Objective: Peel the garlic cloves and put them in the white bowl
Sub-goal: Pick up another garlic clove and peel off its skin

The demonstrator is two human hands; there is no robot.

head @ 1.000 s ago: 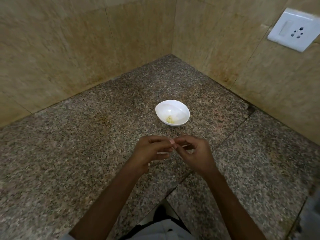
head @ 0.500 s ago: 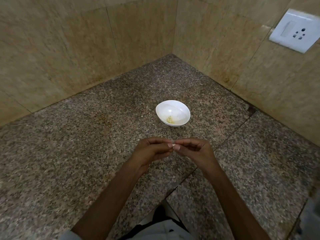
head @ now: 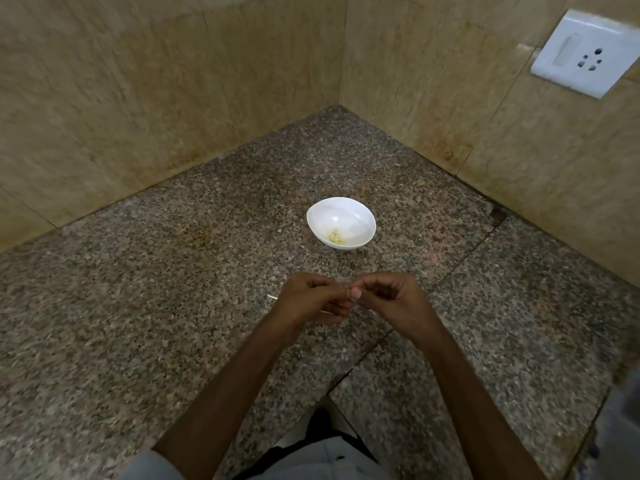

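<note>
Little has moved over the last second: the left hand (head: 310,301) and the right hand (head: 394,299) remain fingertip to fingertip above the granite counter (head: 138,323), about midway between its near edge and the white bowl (head: 365,216). The bowl has not shifted from its spot toward the far corner, where the two tiled walls meet. What has changed is small and sits at the fingertips. The right hand's fingers, which arched loosely toward the left hand a second ago, have drawn in tight, and one pale fingernail shows where the two sets of curled fingers press together. Both hands pinch the same small thing between them. I take it to be the garlic clove, though the fingers hide it almost wholly and I cannot tell how much skin it still wears. A thin pale sliver (head: 273,297) now lies on the counter just left of the left hand, where none showed before, and a second pale strip (head: 325,311) pokes out under the left fingers; both look like shed skin. That suggests the peeling is advancing bit by bit, not finished. The bowl holds only a little yellowish peeled garlic (head: 336,236) near its front wall, the same as before, so this clove has yet to go in
</note>
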